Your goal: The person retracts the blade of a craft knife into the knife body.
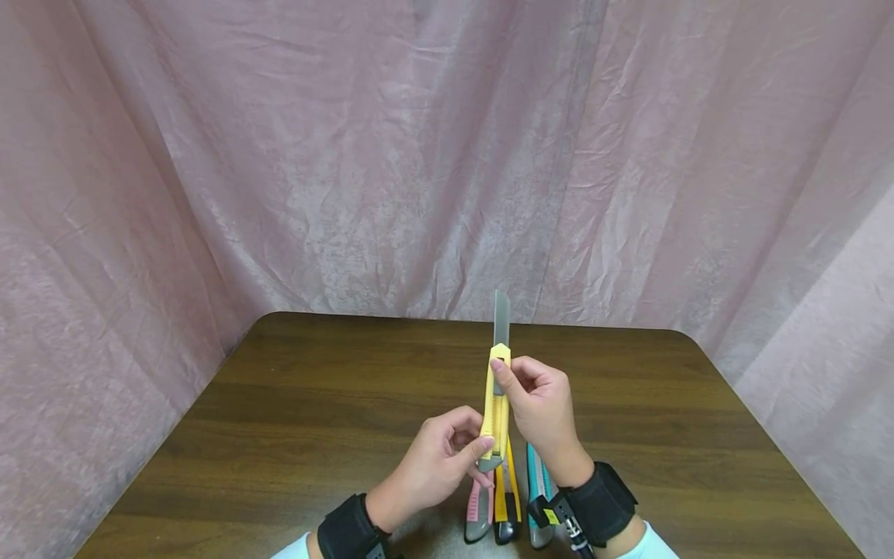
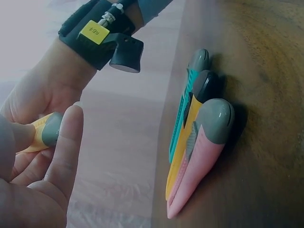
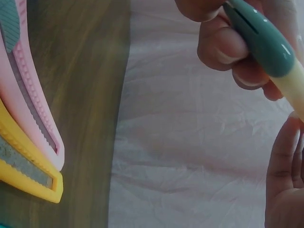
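Note:
A yellow box cutter [image 1: 495, 423] is held upright over the table, its long grey blade [image 1: 501, 318] sticking out at the top. My left hand [image 1: 447, 450] pinches its grey-capped lower end between thumb and fingers. Higher up, near the blade end, my right hand [image 1: 545, 400] grips the body, with the thumb on the front over the slider. In the left wrist view the cutter's grey end cap [image 2: 51, 129] shows between the fingers. Below the hands lie a pink box cutter [image 2: 202, 156], an orange-yellow one [image 1: 507, 489] and a teal one [image 1: 539, 497].
The three cutters lie side by side on the dark wooden table [image 1: 314, 388], close to its near side. A pink curtain [image 1: 384, 194] hangs behind the table and along its sides. Black wrist straps [image 1: 604, 501] with cameras sit on both wrists.

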### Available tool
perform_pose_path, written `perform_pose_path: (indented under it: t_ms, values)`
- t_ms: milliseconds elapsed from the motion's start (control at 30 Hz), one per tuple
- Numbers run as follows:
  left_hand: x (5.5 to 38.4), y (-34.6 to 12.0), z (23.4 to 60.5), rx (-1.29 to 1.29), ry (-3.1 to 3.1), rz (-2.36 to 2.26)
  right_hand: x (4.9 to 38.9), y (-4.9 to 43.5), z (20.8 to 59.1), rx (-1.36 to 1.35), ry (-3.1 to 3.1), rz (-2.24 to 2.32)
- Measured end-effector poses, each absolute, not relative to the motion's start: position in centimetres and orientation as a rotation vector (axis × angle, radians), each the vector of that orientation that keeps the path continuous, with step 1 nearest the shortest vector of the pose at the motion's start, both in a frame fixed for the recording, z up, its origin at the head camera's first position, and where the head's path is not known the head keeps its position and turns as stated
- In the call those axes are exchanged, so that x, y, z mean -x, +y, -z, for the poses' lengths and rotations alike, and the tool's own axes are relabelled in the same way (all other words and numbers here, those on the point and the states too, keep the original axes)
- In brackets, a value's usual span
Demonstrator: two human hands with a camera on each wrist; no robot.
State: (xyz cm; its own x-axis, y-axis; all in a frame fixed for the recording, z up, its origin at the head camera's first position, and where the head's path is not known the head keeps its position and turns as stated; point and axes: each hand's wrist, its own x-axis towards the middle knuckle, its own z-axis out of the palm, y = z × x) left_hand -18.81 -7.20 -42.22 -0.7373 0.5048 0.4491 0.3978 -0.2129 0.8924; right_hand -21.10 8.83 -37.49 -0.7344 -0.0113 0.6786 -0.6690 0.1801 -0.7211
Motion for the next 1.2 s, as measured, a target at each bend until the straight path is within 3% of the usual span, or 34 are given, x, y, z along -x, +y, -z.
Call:
perform_pose_path:
  t_ms: [1200]
  values:
    - [18.82, -7.48, 41.93, -1.048, 1.971, -2.101, 21.09, 8.81, 37.70, -0.666, -1.972, -1.536]
